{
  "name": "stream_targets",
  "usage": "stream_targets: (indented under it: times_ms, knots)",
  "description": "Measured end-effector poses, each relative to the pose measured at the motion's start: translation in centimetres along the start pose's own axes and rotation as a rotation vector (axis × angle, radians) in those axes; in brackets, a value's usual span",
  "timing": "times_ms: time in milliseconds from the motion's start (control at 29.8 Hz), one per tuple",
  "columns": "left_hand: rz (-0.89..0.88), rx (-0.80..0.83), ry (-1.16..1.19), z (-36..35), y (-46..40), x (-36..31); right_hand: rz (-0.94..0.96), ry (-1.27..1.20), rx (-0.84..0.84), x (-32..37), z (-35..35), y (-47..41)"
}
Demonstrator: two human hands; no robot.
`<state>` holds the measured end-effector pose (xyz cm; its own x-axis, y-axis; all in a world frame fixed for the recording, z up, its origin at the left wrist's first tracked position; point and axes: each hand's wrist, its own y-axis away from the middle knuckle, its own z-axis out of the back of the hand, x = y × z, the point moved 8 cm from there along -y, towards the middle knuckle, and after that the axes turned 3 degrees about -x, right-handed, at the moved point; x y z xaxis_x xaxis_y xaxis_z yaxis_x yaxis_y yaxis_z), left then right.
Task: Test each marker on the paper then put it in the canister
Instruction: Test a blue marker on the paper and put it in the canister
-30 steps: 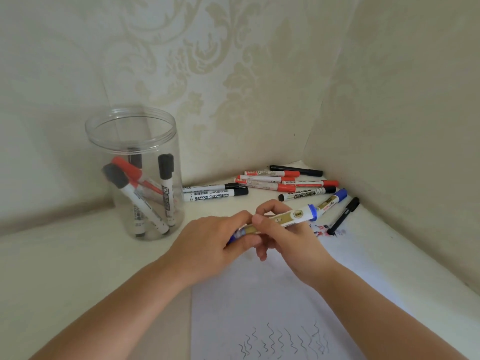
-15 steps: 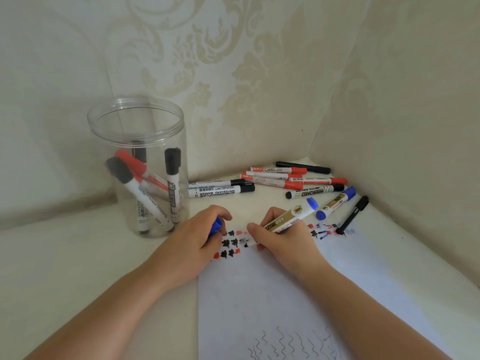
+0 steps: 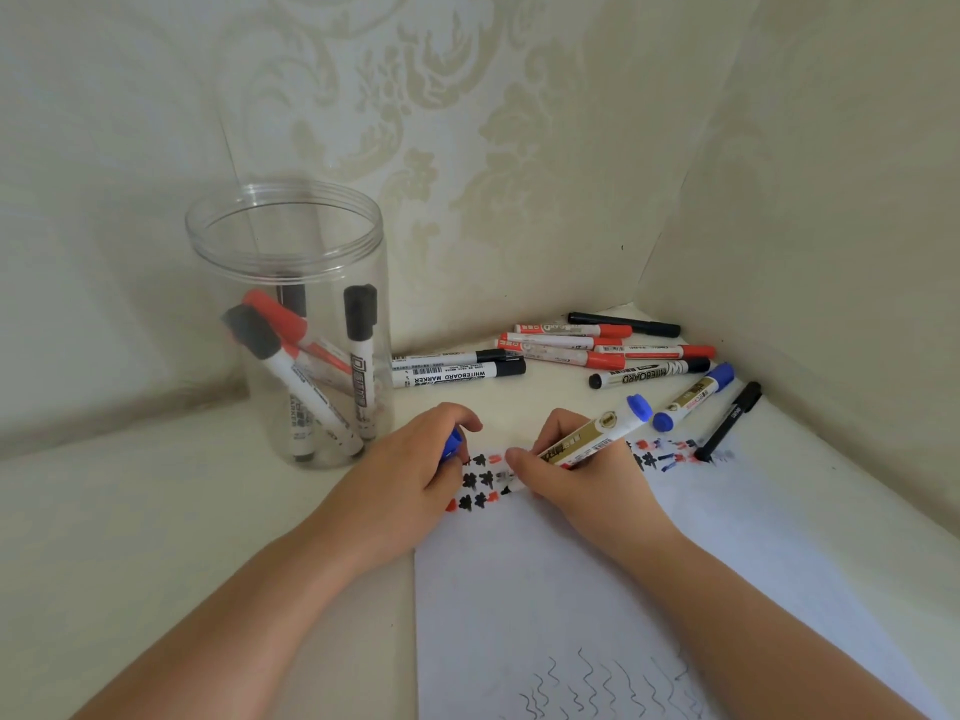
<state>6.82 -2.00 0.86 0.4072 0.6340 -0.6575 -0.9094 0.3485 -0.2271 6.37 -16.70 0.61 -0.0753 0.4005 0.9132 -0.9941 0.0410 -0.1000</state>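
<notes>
The clear canister (image 3: 291,324) stood upright on the bench (image 3: 130,511), black- and red-capped markers leaning inside. Beside it, the right hand (image 3: 582,480) pinched the blue marker (image 3: 597,433) over the paper (image 3: 571,589); the left hand (image 3: 410,480) clenched its blue cap (image 3: 451,444).

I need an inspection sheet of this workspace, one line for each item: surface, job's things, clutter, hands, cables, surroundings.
Surface: pale tabletop, white paper with test marks.
Job's things: clear canister holds several markers; blue marker uncapped; loose markers lie near the corner.
Clutter: nothing seen.
Hands: left hand holds the blue cap; right hand grips the blue marker.
Cables: nothing seen.
Surroundings: patterned wallpaper.
</notes>
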Motion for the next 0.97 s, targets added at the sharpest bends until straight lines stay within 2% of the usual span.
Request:
stream_targets:
  times_ms: [101, 571, 672, 739, 840, 974]
  knots:
    - [-0.003, -0.007, -0.023, 0.0, -0.1, 0.0, 0.021, 0.017, 0.041, 0.2, -0.5, 0.3]
    - [-0.009, 0.032, 0.009, -0.1, 0.2, -0.3, 0.006, -0.001, 0.015, 0.1, 0.0, 0.0]
    - [-0.004, 0.038, 0.014, -0.2, 0.3, -0.3, -0.023, -0.017, 0.070, 0.1, -0.3, 0.1]
    - [-0.016, 0.025, 0.019, -0.1, 0.4, -0.4, -0.058, -0.072, 0.031, -0.1, 0.2, 0.1]
    - [-0.070, -0.042, 0.012, 0.3, 0.3, -1.0, -0.118, -0.308, -0.077, -0.5, 1.6, -0.1]
    - [-0.069, -0.112, 0.031, 1.2, 0.5, -1.3, -0.096, -0.485, -0.007, 0.2, 1.9, 0.0]
